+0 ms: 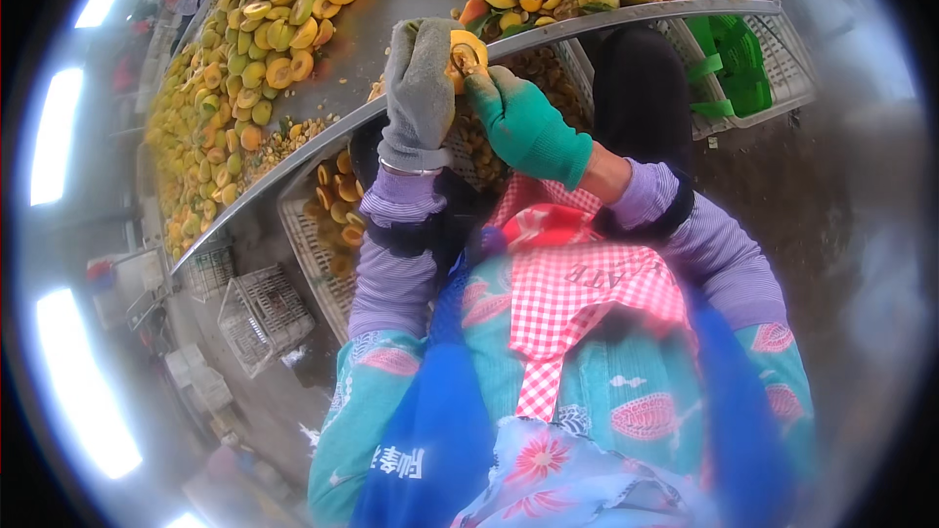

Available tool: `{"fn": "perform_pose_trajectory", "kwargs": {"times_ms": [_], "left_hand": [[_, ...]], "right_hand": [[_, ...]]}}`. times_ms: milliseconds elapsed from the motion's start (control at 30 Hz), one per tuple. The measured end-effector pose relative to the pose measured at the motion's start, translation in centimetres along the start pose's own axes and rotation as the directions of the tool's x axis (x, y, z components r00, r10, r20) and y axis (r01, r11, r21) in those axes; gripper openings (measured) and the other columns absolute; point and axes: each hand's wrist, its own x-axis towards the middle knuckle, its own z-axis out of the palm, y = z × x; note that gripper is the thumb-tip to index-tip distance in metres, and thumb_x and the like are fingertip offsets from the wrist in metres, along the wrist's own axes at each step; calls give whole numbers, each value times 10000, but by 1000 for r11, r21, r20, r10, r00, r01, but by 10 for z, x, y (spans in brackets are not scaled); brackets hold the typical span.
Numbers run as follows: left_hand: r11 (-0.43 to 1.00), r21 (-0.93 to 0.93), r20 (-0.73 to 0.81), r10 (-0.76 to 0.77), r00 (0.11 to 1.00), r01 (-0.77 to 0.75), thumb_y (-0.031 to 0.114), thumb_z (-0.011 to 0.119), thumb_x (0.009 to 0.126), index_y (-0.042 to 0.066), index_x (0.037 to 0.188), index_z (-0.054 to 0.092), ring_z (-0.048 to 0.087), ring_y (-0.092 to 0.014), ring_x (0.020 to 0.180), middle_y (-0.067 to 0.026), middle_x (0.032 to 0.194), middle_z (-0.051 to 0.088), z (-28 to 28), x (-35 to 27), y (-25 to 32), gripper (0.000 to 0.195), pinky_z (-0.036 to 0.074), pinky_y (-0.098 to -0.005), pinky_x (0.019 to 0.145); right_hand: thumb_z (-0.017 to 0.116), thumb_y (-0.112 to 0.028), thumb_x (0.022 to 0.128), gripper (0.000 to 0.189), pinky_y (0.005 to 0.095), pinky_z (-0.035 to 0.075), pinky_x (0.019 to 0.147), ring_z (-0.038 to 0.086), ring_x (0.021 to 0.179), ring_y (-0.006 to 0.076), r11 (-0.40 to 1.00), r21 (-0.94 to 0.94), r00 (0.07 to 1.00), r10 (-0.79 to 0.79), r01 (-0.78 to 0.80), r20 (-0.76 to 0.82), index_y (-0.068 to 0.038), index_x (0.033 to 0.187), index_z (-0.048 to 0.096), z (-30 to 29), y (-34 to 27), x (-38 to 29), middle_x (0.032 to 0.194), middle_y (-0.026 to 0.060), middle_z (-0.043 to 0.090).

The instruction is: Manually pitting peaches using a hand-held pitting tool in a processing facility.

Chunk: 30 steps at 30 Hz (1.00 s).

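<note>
My left hand point(420, 88), in a grey knit glove, grips a halved yellow peach point(477, 44) over the table's near edge. The cut face is turned towards my other hand. In a green-coated glove, my right hand point(524, 121) pinches a small tool with a curved metal loop point(460, 61). Its loop sits against the centre of the fruit, around the pit area; the handle is hidden in my fingers. Below both hands, a crate of peach pits point(546, 81) stands between my knees, partly covered by my arms.
Heaps of halved peaches point(249, 70) cover much of the metal table point(367, 37), whose raised rim point(631, 15) curves before me. A crate of peach halves point(315, 235) stands at left, a crate with a green basket point(741, 62) at right. Another plastic crate point(264, 315) rests on the floor.
</note>
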Motion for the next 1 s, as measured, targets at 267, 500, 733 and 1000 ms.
{"fn": "perform_pose_trajectory", "kwargs": {"times_ms": [267, 500, 733, 1000], "left_hand": [[384, -875, 64, -514, 855, 296, 216, 500, 991, -25, 1106, 581, 641, -200, 872, -100, 1045, 631, 19, 0, 9, 279, 538, -301, 747], [480, -755, 202, -477, 855, 446, 93, 625, 887, 25, 1083, 575, 678, -193, 891, -98, 980, 688, 22, -20, -28, 214, 553, -303, 755], [384, -792, 225, -539, 812, 474, 55, 547, 910, 9, 1022, 584, 684, -181, 873, -108, 961, 701, 13, -8, 5, 126, 561, -303, 735], [881, -434, 368, -17, 930, 188, 148, 494, 987, -23, 1072, 617, 667, -207, 861, -111, 993, 677, -10, 11, 1, 227, 547, -314, 747]], "right_hand": [[450, -340, 1014, 395, 461, 452, 567, 622, 687, 417, 958, 275, 997, 80, -79, 6, 34, 969, 570, -5, -14, 10, 731, 258, 619], [448, -370, 1009, 415, 483, 459, 490, 595, 534, 388, 928, -294, 973, -222, 229, 57, 12, 868, 531, -23, -19, 5, 564, 199, 570], [445, -376, 1007, 410, 487, 452, 480, 587, 524, 395, 901, -362, 971, -218, 239, 100, 4, 874, 524, -28, -24, -2, 563, 198, 571], [443, -372, 1009, 414, 496, 480, 574, 607, 645, 438, 964, -232, 986, -105, 133, 130, 24, 936, 539, -18, -1, -12, 689, 253, 612]]}}
